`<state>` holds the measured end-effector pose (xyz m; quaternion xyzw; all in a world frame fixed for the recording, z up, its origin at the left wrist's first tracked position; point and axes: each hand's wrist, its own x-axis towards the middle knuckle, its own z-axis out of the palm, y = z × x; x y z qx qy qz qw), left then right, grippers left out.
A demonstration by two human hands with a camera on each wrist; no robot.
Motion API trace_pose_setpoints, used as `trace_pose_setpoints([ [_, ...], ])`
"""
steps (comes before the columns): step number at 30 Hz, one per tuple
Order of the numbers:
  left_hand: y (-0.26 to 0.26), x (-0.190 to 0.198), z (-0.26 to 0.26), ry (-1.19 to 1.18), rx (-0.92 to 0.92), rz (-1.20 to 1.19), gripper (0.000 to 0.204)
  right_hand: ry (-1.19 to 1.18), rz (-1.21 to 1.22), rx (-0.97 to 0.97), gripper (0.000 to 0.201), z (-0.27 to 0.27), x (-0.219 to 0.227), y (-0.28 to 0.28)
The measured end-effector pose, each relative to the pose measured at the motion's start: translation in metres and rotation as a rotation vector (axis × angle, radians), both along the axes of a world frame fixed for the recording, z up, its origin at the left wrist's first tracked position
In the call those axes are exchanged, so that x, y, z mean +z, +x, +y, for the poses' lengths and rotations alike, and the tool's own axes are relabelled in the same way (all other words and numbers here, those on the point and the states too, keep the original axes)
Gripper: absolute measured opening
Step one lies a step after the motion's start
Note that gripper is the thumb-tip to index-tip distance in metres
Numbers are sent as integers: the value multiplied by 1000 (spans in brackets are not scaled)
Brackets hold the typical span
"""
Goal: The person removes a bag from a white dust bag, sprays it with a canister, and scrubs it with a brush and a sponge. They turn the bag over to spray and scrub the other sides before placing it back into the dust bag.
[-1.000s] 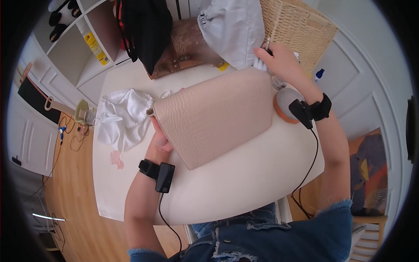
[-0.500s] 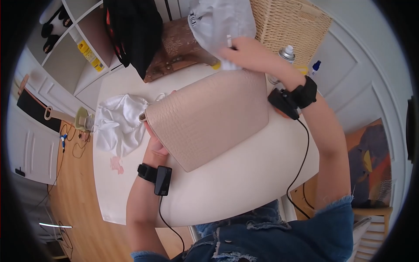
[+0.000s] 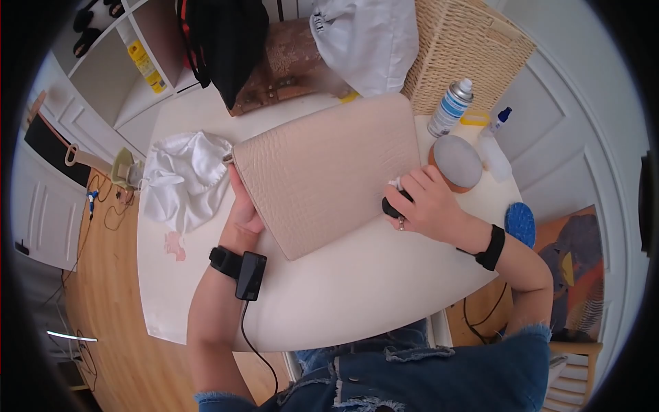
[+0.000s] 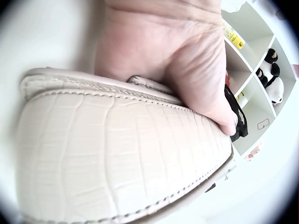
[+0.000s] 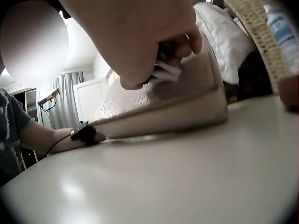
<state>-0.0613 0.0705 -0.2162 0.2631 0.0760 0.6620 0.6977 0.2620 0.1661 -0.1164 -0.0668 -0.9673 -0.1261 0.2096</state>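
Note:
A beige crocodile-embossed handbag (image 3: 322, 172) lies at a slant on the white table. My left hand (image 3: 247, 211) grips its left end; in the left wrist view the thumb side of that hand (image 4: 163, 56) bears on the stitched edge and the other fingers are hidden. Over the bag's front right part, my right hand (image 3: 432, 204) holds a small black object (image 3: 397, 203) with a white part, its fingers curled round it. In the right wrist view that white part (image 5: 166, 71) is blurred close over the bag's surface; I cannot tell what kind of tool it is.
A white satin pouch (image 3: 184, 178) lies left of the bag. To the right stand a spray can (image 3: 449, 110), a grey-topped round container (image 3: 456, 163) and a clear bottle (image 3: 495, 154). Behind are a brown case (image 3: 292, 65), a white drawstring bag (image 3: 367, 48) and a wicker basket (image 3: 467, 51).
My right hand has swept from the bag's far right side, over its far edge, down to its front right part, still holding the small object. The left hand keeps its grip on the bag.

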Motion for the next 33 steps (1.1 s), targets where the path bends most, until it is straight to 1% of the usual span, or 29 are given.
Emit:
trace_pose_setpoints([
  [2, -2, -6, -2, -53, 37, -30, 94, -23, 5, 5, 39, 13, 9, 0],
  [4, -4, -5, -5, -97, 34, -34, 94, -133, 231, -152, 39, 36, 22, -6],
  [5, -4, -3, -4, -133, 44, -40, 93, -131, 239, -165, 39, 44, 33, -9],
  [6, 0, 2, -4, -131, 34, -31, 93, -425, 258, -261, 40, 50, 48, -13],
  [7, 3, 7, -5, -176, 104, 39, 92, -719, 275, -348, 42, 52, 56, -14],
  [8, 5, 12, -4, -220, 176, 109, 91, -718, 285, -350, 42, 52, 54, -13],
  [10, 4, 14, -1, -202, 151, 88, 91, -846, 174, -341, 41, 49, 42, -13],
  [11, 5, 13, -1, -188, 129, 56, 90, -846, 170, -342, 41, 44, 27, -9],
  [12, 4, 12, 1, -189, 132, 49, 90, -664, 187, -258, 42, 35, 7, -2],
  [13, 3, 13, 3, -179, 89, -11, 90, -482, 200, -170, 43, 25, -6, 3],
  [14, 2, 13, 4, -167, 47, -71, 90, -484, 191, -166, 43, 13, -9, 6],
  [16, 4, 15, 3, -177, 62, -67, 89, -452, 80, -50, 44, -5, -9, 12],
  [18, 7, 18, 1, -188, 65, -53, 89, -460, 52, -35, 43, -8, -5, 9],
  [20, 8, 21, 0, -220, 111, 18, 89, -466, 29, -16, 43, -4, -3, 5],
  [22, 9, 22, 0, -212, 106, 15, 89, -676, 298, -301, 40, 11, 3, -2],
  [23, 10, 23, 0, -204, 100, 7, 89, -739, 339, -365, 37, 14, 4, -7],
  [24, 10, 25, 0, -198, 104, 9, 89, -734, 340, -359, 37, 12, 4, -11],
  [26, 13, 28, 0, -269, 193, 114, 89, -468, 240, -268, 44, -6, 1, -25],
  [27, 14, 30, 0, -266, 189, 119, 89, -347, 211, -177, 46, -15, -6, -33],
  [28, 16, 32, 0, -302, 207, 102, 89, -344, 217, -182, 46, -28, -10, -38],
  [30, 15, 30, 1, -332, 221, 87, 88, -399, 142, 113, 50, -49, -16, -42],
  [31, 11, 23, 1, -229, 134, 26, 88, -395, 144, 111, 50, -51, -13, -41],
  [32, 12, 27, 1, -127, 47, -36, 88, -430, 139, 157, 49, -53, -7, -39],
  [33, 14, 31, 0, -123, 48, -35, 88, -465, 132, 204, 49, -54, 0, -37],
])
